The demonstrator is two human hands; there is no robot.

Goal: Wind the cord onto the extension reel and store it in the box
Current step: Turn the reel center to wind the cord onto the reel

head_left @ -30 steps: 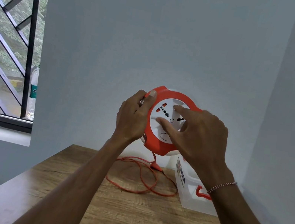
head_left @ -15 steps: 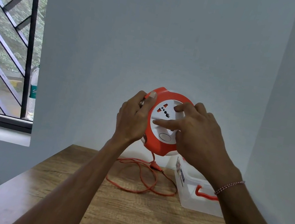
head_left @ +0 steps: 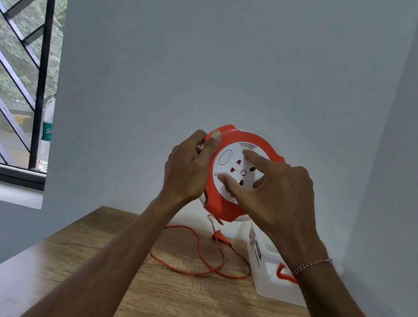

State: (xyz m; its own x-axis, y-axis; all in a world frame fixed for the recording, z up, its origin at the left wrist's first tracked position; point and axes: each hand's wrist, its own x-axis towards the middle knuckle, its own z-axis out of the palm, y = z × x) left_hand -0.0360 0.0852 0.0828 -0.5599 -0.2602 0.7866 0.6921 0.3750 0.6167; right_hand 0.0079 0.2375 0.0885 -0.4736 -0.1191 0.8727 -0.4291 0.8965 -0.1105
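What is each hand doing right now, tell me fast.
Left hand: grips the rim of the extension reel, held up above the table.
Right hand: open, straight fingers pressing the reel's white face.

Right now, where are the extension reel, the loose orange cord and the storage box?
extension reel (head_left: 225, 205): head view, lower orange rim of the casing.
orange cord (head_left: 194, 273): head view, front of the loop lying on the table.
storage box (head_left: 269, 284): head view, clear side wall near its orange handle.

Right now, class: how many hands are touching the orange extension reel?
2. The left hand holds the extension reel by its left rim. The right hand has its fingertips on the white socket face. Neither touches the cord on the table.
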